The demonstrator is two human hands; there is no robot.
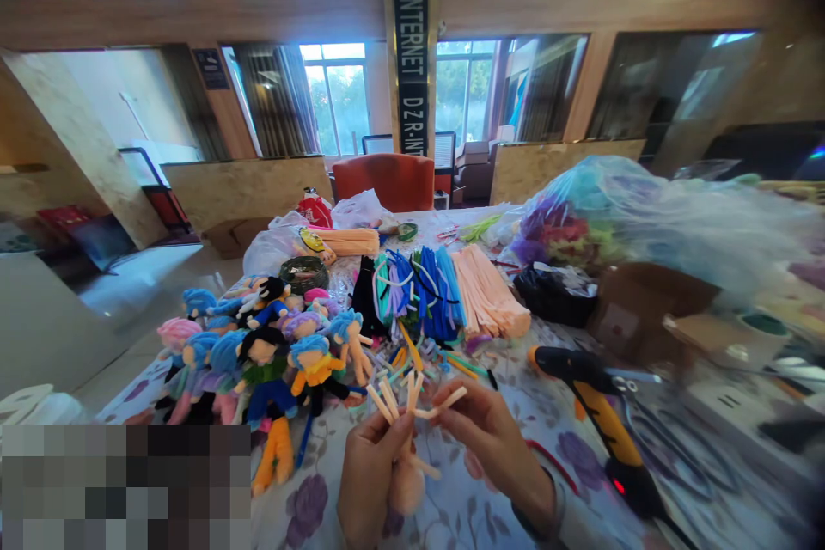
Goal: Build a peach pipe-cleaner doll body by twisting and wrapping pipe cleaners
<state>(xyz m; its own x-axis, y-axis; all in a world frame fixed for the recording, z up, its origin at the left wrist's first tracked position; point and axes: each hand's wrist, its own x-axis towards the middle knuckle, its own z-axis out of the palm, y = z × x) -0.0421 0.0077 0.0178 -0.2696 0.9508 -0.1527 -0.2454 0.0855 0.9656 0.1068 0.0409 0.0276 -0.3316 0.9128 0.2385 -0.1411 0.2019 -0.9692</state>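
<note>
A peach figure of fuzzy stems hangs below my fingers, its round end down and several stem ends pointing up. My left hand pinches it at the middle, thumb pressed over the stems. Just to the right, my right hand grips one bent peach stem between thumb and fingers. Beyond the hands lie bundles of blue stems and peach stems. Finished-looking small dolls with coloured hair are heaped to the left.
A black and orange glue gun with a red light lies at right, beside scissors. Behind are a cardboard box, a black bag and large clear bags. An orange chair stands across the table.
</note>
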